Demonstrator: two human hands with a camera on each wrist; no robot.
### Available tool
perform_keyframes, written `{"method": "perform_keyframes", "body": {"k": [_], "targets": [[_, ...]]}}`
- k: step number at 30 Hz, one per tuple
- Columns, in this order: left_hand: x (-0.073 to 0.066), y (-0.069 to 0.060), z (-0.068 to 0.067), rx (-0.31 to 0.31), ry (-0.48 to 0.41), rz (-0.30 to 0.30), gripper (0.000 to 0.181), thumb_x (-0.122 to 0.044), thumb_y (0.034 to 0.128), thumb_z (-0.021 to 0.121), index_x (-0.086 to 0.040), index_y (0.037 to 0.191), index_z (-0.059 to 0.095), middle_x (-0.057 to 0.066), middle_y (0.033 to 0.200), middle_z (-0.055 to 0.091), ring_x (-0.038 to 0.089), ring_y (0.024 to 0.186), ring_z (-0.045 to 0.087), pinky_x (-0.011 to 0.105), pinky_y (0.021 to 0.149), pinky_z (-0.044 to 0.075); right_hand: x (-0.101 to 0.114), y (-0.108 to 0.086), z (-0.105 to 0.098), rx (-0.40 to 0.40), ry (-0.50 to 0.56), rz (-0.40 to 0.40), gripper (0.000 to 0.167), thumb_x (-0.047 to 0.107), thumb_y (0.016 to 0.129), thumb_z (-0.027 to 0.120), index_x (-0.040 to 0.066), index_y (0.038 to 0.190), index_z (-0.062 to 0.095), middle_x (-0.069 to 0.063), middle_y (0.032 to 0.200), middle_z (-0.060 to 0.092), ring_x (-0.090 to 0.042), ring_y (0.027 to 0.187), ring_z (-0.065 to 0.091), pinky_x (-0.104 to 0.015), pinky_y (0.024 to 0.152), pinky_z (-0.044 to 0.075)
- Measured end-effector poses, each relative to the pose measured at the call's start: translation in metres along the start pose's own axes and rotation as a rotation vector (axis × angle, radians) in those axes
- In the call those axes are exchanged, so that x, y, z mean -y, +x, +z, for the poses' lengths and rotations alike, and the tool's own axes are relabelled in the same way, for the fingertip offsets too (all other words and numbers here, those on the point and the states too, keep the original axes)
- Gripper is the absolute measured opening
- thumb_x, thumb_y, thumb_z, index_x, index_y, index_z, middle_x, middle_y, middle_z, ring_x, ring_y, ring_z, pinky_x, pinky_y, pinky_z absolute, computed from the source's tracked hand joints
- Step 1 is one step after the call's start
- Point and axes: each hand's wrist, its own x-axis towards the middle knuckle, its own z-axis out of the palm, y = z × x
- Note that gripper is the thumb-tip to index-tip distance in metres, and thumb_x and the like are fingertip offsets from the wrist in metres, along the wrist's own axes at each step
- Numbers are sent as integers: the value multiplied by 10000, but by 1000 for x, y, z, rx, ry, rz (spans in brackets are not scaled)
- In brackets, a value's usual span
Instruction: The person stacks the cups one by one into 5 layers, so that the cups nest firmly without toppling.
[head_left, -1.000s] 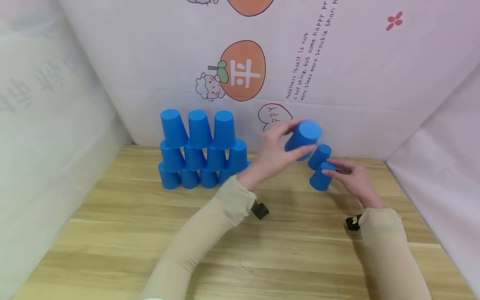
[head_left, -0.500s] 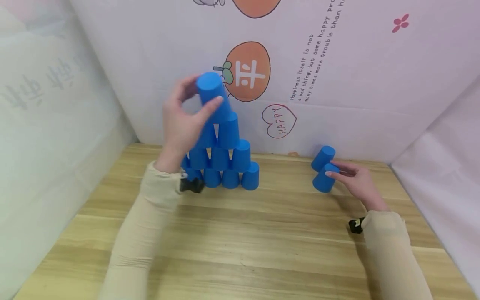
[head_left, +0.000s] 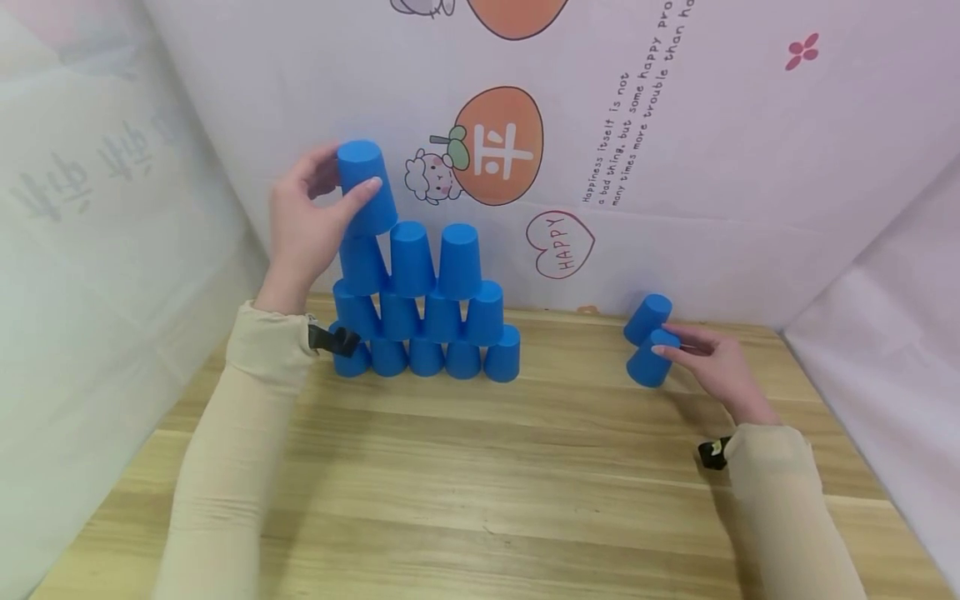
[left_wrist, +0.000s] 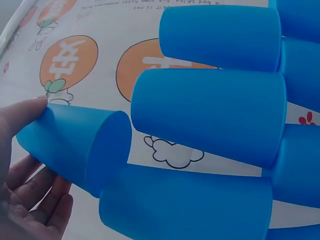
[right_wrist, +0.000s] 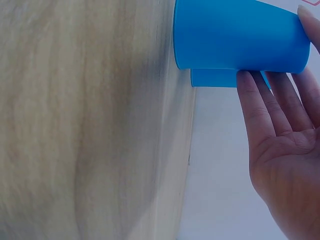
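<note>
My left hand [head_left: 303,221] grips an upside-down blue plastic cup [head_left: 366,190] between thumb and fingers. It is at the left end of a stepped stack of blue cups, over the third row's left cup [head_left: 363,265]. In the left wrist view the held cup [left_wrist: 75,145] is tilted, its mouth close to that lower cup [left_wrist: 185,205]; whether they touch I cannot tell. Far to the right, my right hand [head_left: 716,367] pinches another upside-down cup [head_left: 651,360] standing on the table. One more cup [head_left: 648,318] stands just behind it, partly hidden.
Beneath the three-cup row are a second row [head_left: 442,317] and a bottom row [head_left: 463,358] of several cups each. The wooden table [head_left: 480,475] meets a printed white backdrop [head_left: 675,250] behind the cups. White sheets [head_left: 97,275] hang at both sides.
My left hand has carried its cup from near the right-hand cups leftward to above the stack's left end. My right hand has stayed on its cup.
</note>
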Motion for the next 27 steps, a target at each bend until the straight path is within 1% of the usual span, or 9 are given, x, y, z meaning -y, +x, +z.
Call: {"method": "perform_keyframes", "body": {"k": [3,13,15,18,20,21,23,25,27], "targets": [[2,0,1,25,-4,-33,595,-440,909,763,-177,1419,606,-34,1356,642,146,1214,601,326,1073,418,0,-1,0,-1,-1,-1,732,558,917,701,122,1485,542,-179,1487,508,-382,1322,504,-582,1047,426],[10,1,4,62,4,-59,627,-481,918,735,-190,1449,574,-42,1391,618,149,1249,581,375,1090,413,1,-2,0,6,1,2,730,537,918,714,124,1492,533,-175,1490,505,-371,1316,510,-575,1042,433],[10,0,4,68,8,-67,639,-493,918,728,-197,1459,562,-45,1401,610,151,1257,575,384,1091,413,0,-1,-1,8,-3,-6,723,508,916,732,119,1492,531,-172,1477,518,-345,1292,530,-506,1026,469],[11,0,4,74,10,-68,657,-501,909,734,-199,1464,554,-42,1408,605,156,1264,571,386,1090,414,-2,0,-1,8,-12,-22,710,458,915,757,109,1489,530,-169,1456,539,-303,1258,556,-322,947,514],[12,0,3,83,17,-72,671,-510,899,742,-207,1466,549,-44,1412,601,156,1268,567,375,1088,415,-2,0,-1,7,-17,-19,717,455,914,759,114,1498,520,-161,1456,540,-290,1255,556,-267,912,508],[13,0,3,89,22,-73,677,-514,894,745,-209,1466,547,-43,1414,600,155,1270,566,369,1087,415,-1,0,-1,4,-11,-12,729,462,910,760,121,1504,512,-156,1463,535,-289,1260,551,-271,918,502],[14,0,3,99,31,-75,684,-520,888,749,-217,1466,543,-44,1415,599,156,1271,563,372,1087,415,5,-1,-1,-1,-1,4,769,491,897,763,136,1521,488,-154,1476,523,-307,1280,533,-367,973,492],[16,-1,2,108,39,-76,685,-525,884,751,-225,1463,543,-46,1413,599,158,1267,564,380,1086,416,16,-3,0,-13,10,12,795,523,879,768,153,1521,479,-145,1471,529,-314,1288,521,-468,1005,459],[18,-2,2,113,41,-73,681,-523,884,752,-225,1461,545,-45,1409,602,163,1261,567,387,1084,418,31,-5,1,-27,27,-11,793,518,864,786,147,1499,491,-142,1445,554,-312,1280,530,-499,1010,451]]}}
